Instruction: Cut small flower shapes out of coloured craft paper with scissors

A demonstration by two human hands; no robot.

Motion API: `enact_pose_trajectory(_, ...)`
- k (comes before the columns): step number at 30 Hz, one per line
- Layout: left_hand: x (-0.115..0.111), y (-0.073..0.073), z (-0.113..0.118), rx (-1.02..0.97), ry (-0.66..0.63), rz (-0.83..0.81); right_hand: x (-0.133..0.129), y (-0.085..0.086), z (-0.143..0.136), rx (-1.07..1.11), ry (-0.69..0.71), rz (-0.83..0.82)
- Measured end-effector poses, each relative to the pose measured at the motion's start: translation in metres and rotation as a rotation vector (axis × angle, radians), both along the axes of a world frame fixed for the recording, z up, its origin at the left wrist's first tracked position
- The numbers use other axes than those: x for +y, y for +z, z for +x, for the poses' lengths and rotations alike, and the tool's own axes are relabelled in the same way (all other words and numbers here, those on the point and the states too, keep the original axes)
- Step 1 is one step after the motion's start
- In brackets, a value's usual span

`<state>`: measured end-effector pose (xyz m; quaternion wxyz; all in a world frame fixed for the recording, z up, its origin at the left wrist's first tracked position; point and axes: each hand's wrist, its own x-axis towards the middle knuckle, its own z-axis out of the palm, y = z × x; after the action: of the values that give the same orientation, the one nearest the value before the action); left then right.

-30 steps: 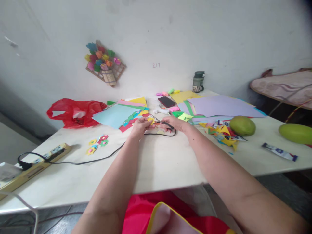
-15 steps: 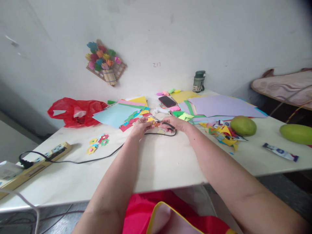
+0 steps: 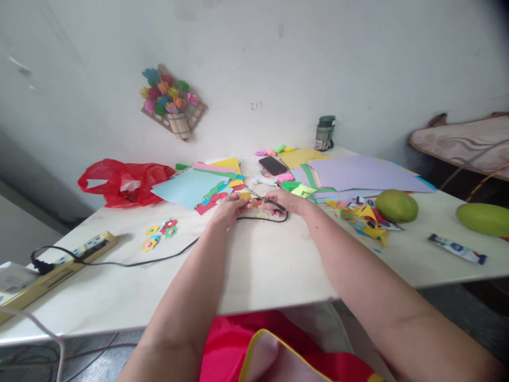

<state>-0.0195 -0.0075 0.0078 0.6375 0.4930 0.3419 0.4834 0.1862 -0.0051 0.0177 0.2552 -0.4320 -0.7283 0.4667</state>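
In the middle of the table, my right hand (image 3: pixel 281 201) is closed around the dark handles of a pair of scissors (image 3: pixel 272 202). The metal blades point up and left, toward my other hand. My left hand (image 3: pixel 231 207) pinches a small piece of yellow paper (image 3: pixel 245 196) close to the blades. Whether the blades touch the paper is too small to tell. Beneath and behind both hands lie coloured paper cutouts (image 3: pixel 214 199), red, green and blue. A black cord (image 3: pixel 159 261) runs across the table under my left forearm and loops below my right hand.
Paper flowers (image 3: pixel 170 229) lie left of my arm, near a power strip (image 3: pixel 75 260). A red plastic bag (image 3: pixel 127 183) and blue paper (image 3: pixel 191 187) are behind. Rightward are purple paper (image 3: pixel 358 172), paper scraps (image 3: pixel 368 220), a green fruit (image 3: pixel 396 206) and a tube (image 3: pixel 457 249). A phone (image 3: pixel 272 165) lies at the back.
Hardly anything differs. Both hands stay in the same place, with the scissors and the yellow paper still held.
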Motion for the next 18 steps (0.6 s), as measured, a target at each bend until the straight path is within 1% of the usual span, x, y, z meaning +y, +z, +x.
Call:
enact_pose_trajectory(6,0.0000,0.0006,-0.0004,0.027,-0.002,-0.071,-0.0038,0.0051,-0.0029,-0.023,-0.040,-0.020)
enact_pose_trajectory(9,-0.0006,0.0015,-0.0007,0.035,-0.022,-0.099,-0.0019,0.0045,-0.0025,-0.032,-0.030,-0.012)
enact_pose_trajectory(14,-0.0021,0.0025,-0.0009,0.035,-0.052,-0.089,0.0028,0.0013,-0.0002,-0.037,0.002,0.007)
enact_pose_trajectory(18,-0.0035,0.0040,-0.0006,0.032,-0.064,-0.066,0.0015,0.0031,0.0002,-0.053,0.010,0.005)
